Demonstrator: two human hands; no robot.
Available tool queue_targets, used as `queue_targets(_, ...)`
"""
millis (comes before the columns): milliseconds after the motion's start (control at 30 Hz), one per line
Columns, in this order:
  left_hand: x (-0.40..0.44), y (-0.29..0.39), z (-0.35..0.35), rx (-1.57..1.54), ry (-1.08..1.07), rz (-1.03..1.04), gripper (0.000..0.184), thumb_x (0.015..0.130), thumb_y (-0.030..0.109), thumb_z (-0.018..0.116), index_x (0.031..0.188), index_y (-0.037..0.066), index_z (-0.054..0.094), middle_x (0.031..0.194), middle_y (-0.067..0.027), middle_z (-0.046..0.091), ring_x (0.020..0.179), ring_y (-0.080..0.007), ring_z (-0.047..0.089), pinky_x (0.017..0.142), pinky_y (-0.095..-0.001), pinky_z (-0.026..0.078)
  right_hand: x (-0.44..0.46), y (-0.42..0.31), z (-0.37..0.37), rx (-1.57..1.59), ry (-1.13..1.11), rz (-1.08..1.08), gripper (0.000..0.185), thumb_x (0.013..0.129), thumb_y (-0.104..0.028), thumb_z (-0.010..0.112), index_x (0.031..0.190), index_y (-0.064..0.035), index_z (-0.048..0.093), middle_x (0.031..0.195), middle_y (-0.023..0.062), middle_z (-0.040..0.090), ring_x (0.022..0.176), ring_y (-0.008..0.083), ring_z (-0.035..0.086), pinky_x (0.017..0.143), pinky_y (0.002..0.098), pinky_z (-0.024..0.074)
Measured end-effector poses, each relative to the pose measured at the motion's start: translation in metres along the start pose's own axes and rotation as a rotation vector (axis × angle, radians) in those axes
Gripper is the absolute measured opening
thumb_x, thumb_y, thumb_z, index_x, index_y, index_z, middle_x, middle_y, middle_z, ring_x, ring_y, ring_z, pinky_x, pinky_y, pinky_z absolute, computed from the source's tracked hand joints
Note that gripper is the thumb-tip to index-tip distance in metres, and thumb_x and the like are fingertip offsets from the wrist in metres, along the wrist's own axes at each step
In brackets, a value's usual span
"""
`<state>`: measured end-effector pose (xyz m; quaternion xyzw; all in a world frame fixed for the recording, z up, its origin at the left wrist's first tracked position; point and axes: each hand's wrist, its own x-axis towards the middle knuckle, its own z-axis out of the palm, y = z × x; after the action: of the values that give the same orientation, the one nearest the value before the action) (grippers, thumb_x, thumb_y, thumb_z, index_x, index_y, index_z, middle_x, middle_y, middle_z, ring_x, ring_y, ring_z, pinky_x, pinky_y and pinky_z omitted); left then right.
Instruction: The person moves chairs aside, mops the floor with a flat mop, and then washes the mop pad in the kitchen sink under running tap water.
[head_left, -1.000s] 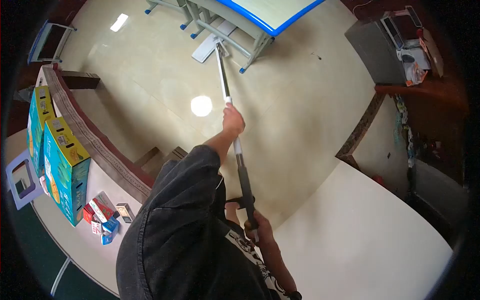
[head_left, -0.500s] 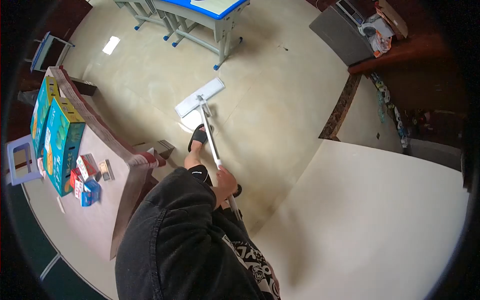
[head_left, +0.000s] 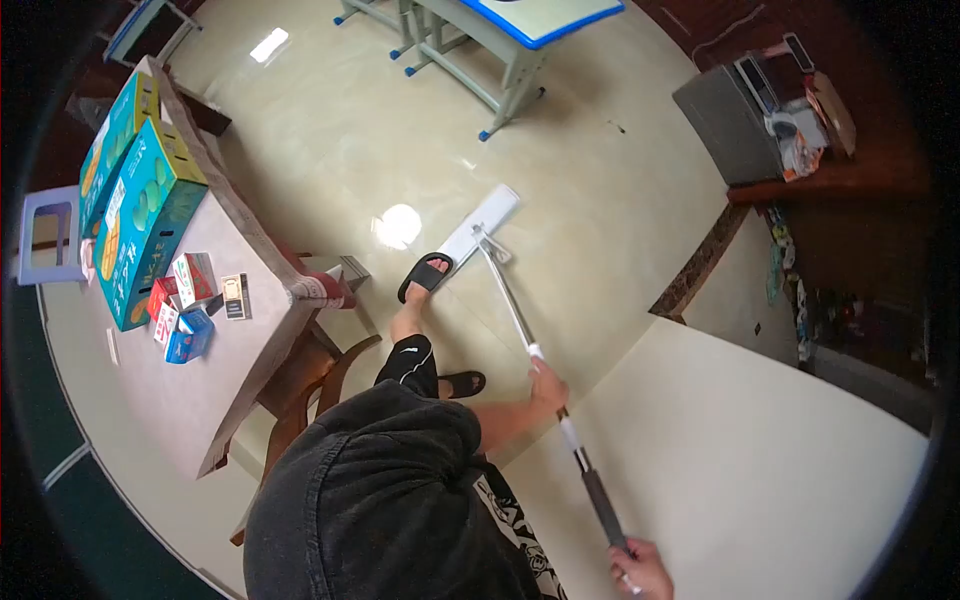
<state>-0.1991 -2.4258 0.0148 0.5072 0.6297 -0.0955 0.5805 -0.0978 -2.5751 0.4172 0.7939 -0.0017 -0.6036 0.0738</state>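
My left hand (head_left: 548,388) is closed round the white upper part of a mop pole (head_left: 510,300). Lower down, at the grey grip near the pole's end, my right hand (head_left: 640,570) is wrapped round it. The pole runs slantwise up to a flat white mop head (head_left: 482,228), which lies on the glossy tiled floor (head_left: 570,200). One end of the mop head is beside a foot in a black slipper (head_left: 426,277). The other slippered foot (head_left: 462,384) stands behind it.
Left, a cloth-covered table (head_left: 250,350) bears blue-green cartons (head_left: 150,225) and small boxes (head_left: 188,335); a wooden chair (head_left: 300,390) is beside it. Blue-edged desks (head_left: 515,75) stand ahead. A white surface (head_left: 760,450) and a grey box (head_left: 730,125) are at right.
The mop head has come out from beneath the desk towards my feet, then shifted slightly right. The pole's lower end has swung right, and my right hand, hidden half a second ago, shows again.
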Motion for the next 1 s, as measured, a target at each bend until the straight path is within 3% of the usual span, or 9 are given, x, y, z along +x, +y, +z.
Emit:
queue_targets(33,0.020,0.002,-0.017,-0.364,0.160,-0.122,0.101,0.081,0.015,0.065,0.145,-0.009,-0.010,0.126,-0.0381,0.035,0.108,-0.0449,0.055,0.091,-0.0465,0.049,0.007,-0.027,-0.005,-0.071,0.003,-0.051,0.017,0.092,-0.014,0.065,0.107,-0.0065,0.063,0.061,0.0004,0.052,0.043,0.0086,0.045,0.038,0.0266,0.0378)
queue_targets(100,0.066,0.008,-0.074,-0.500,0.232,-0.156,0.101,0.081,0.013,0.064,0.146,-0.006,-0.011,0.126,-0.0377,0.036,0.108,-0.0483,0.053,0.093,-0.0466,0.048,0.001,-0.120,0.006,-0.302,0.037,-0.138,0.028,0.092,-0.019,0.064,0.117,-0.0079,0.063,0.059,-0.0030,0.049,0.044,0.0077,0.044,0.040,0.0256,0.0376)
queue_targets(300,0.201,-0.031,-0.281,-0.504,0.481,-0.182,0.093,0.081,0.011,0.060,0.148,-0.004,-0.003,0.127,-0.0357,0.035,0.107,-0.0474,0.055,0.093,-0.0478,0.048,0.064,-0.303,0.096,-0.279,-0.117,-0.307,0.036,0.093,-0.024,0.064,0.126,-0.0101,0.058,0.061,-0.0027,0.046,0.047,0.0064,0.042,0.037,0.0265,0.0361)
queue_targets(400,0.253,-0.054,-0.377,-0.353,0.542,-0.217,0.090,0.081,0.010,0.060,0.148,-0.004,0.001,0.126,-0.0347,0.036,0.102,-0.0468,0.058,0.090,-0.0475,0.050,0.117,-0.358,0.146,-0.087,-0.275,-0.340,0.030,0.094,-0.023,0.062,0.120,-0.0067,0.060,0.063,-0.0015,0.048,0.047,0.0068,0.042,0.037,0.0256,0.0344)
queue_targets(567,0.300,-0.079,-0.466,-0.191,0.527,-0.174,0.090,0.080,0.007,0.061,0.148,-0.005,0.003,0.125,-0.0334,0.037,0.101,-0.0452,0.059,0.084,-0.0446,0.053,0.161,-0.394,0.235,0.268,-0.444,-0.294,0.019,0.095,-0.026,0.061,0.096,-0.0075,0.056,0.061,0.0017,0.050,0.041,0.0100,0.043,0.035,0.0261,0.0316)
queue_targets(633,0.306,-0.091,-0.479,-0.054,0.496,-0.162,0.092,0.079,0.005,0.062,0.148,-0.006,0.001,0.125,-0.0326,0.036,0.100,-0.0453,0.060,0.085,-0.0437,0.053,0.171,-0.386,0.268,0.351,-0.470,-0.337,0.021,0.095,-0.026,0.060,0.101,-0.0069,0.057,0.061,0.0011,0.049,0.041,0.0097,0.042,0.035,0.0267,0.0319)
queue_targets(833,0.296,-0.108,-0.496,0.033,0.456,-0.148,0.093,0.079,0.003,0.061,0.148,-0.007,0.000,0.124,-0.0324,0.037,0.097,-0.0460,0.061,0.083,-0.0430,0.054,0.173,-0.371,0.294,0.396,-0.570,-0.312,0.024,0.099,-0.026,0.055,0.112,-0.0064,0.058,0.069,-0.0026,0.051,0.061,0.0053,0.045,0.056,0.0205,0.0356)
queue_targets(900,0.287,-0.104,-0.503,0.055,0.468,-0.118,0.090,0.077,0.002,0.061,0.146,-0.007,0.003,0.120,-0.0336,0.040,0.094,-0.0478,0.061,0.081,-0.0463,0.055,0.185,-0.357,0.292,0.200,-0.636,-0.357,0.038,0.098,-0.035,0.057,0.121,-0.0043,0.060,0.087,-0.0001,0.061,0.075,0.0094,0.055,0.072,0.0254,0.0451)
queue_targets(1000,0.278,-0.101,-0.511,0.099,0.497,-0.091,0.090,0.077,0.002,0.060,0.146,-0.006,0.003,0.118,-0.0336,0.041,0.093,-0.0480,0.062,0.080,-0.0459,0.056,0.157,-0.366,0.292,0.277,-0.582,-0.282,0.036,0.098,-0.034,0.057,0.119,-0.0047,0.061,0.094,0.0012,0.062,0.082,0.0101,0.056,0.075,0.0256,0.0450)
